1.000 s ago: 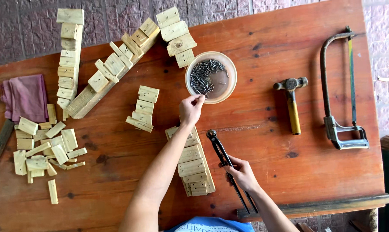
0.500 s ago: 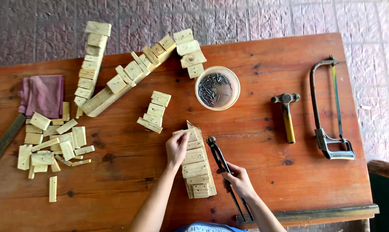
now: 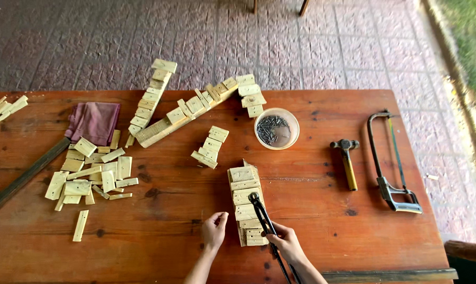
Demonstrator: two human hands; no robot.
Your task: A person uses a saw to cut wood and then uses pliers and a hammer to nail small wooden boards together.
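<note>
Hands sit low in the frame now: the left hand [image 3: 215, 230] has come back from the nail bowl [image 3: 276, 128] at upper centre, where it was reaching a second ago, and hangs just left of the slat strip [image 3: 245, 204], fingers curled loosely together with the tips close; whether a nail is pinched there is too small to tell. The right hand [image 3: 286, 243] stays wrapped around the handles of the pincers [image 3: 262, 216], whose dark head rests on the strip near its middle. That strip, a row of short pale blocks fixed to a lath, lies lengthwise at lower centre of the worktop [image 3: 159, 247]. So the reach to the bowl looks finished and both hands are gathered at the strip again. Further out, a small block stack [image 3: 210, 146] lies above the strip, longer assembled strips [image 3: 190, 113] run across the upper centre, loose blocks [image 3: 90, 171] are scattered at left under a purple cloth [image 3: 94, 121], and a hammer [image 3: 346, 160] and hacksaw [image 3: 390, 163] lie at right.
</note>
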